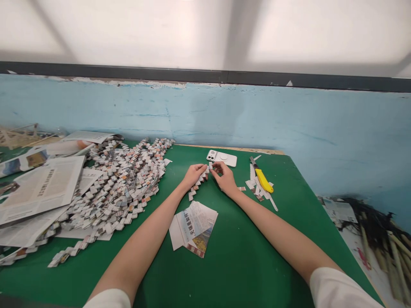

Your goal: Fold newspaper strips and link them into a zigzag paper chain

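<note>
A short zigzag chain of folded paper (pixel 193 191) hangs from my left hand (pixel 194 176), whose fingers are closed on its upper part. My right hand (pixel 223 176) pinches the small folded piece at the chain's top end, and the two hands nearly meet. Just behind them lies a white phone (pixel 227 159), camera side up. Nearer my body, between the forearms, rests a loose stack of cut newspaper pieces (pixel 193 226). To the right, a yellow-handled cutter (pixel 263 180) lies on narrow paper strips (pixel 273 202).
A large heap of folded paper chains (pixel 128 184) covers the left of the green table (pixel 250 265), beside newspaper sheets (pixel 41 188). Behind the table stands a blue wall (pixel 205 115). Sticks and dark debris (pixel 385 244) lie beyond the right edge.
</note>
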Motion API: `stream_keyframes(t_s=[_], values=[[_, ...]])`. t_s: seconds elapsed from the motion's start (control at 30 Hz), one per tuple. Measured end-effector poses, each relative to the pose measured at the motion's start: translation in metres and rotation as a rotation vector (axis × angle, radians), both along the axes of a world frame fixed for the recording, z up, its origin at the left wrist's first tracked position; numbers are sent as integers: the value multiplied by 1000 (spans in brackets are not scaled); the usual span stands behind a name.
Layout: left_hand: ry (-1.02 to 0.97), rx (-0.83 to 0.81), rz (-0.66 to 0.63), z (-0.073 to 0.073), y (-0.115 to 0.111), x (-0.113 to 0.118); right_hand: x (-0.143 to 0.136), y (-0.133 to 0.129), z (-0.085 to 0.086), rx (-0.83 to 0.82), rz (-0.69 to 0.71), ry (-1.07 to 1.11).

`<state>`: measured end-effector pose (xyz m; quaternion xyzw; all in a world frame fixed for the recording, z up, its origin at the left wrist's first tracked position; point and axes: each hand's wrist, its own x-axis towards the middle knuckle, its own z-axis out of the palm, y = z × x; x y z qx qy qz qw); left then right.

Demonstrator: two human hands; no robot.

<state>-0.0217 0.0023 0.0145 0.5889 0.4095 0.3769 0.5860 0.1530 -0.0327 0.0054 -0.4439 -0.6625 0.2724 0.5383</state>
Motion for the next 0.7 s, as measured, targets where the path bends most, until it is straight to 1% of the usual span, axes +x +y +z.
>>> stream_keyframes(t_s=[0.17, 0.4, 0.53, 0.7], values=[[14, 17, 9, -3, 2, 0, 0, 1, 0, -8, -8, 25], [-7, 14, 1, -1, 1, 0, 1, 0, -1, -3, -26, 29], [-8, 9, 8, -1, 1, 0, 1, 0, -2, -2, -14, 43], [-2, 11, 18, -3, 1, 1, 0, 3, -2, -60, 10, 87]])
